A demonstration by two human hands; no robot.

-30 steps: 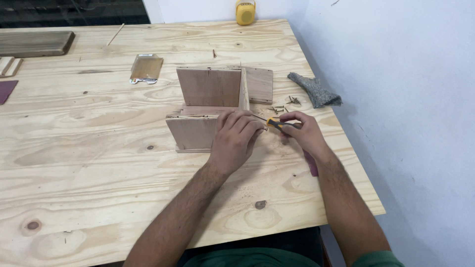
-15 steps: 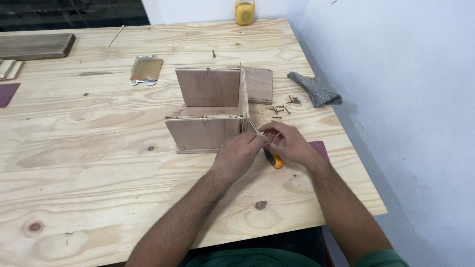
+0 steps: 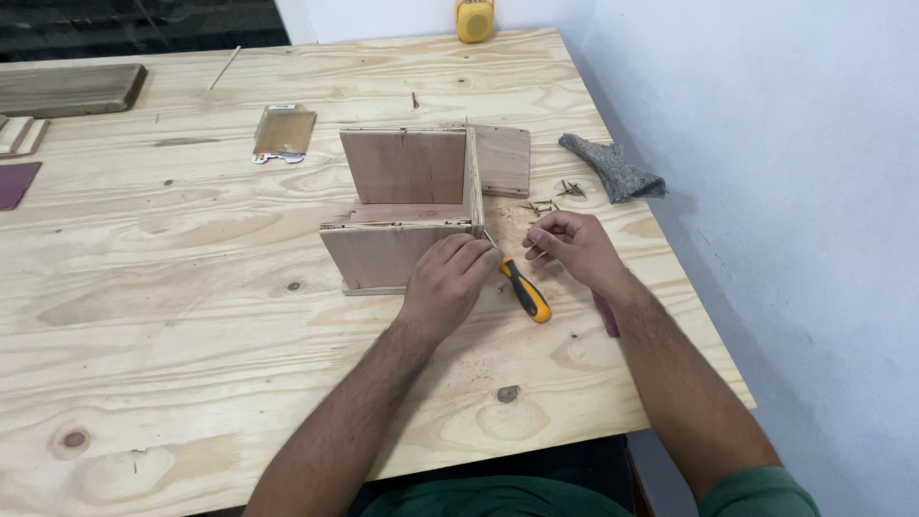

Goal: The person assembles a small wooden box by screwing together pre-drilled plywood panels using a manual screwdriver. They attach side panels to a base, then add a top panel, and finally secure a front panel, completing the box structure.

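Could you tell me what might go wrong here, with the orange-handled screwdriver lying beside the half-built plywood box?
The orange-handled screwdriver lies loose between the left hand and right hand; a nudge could roll it away. The small loose screws scattered close to the grey felt cloth may scatter or get lost. The open plywood box, steadied only by the left hand, might shift or its thin panels separate.
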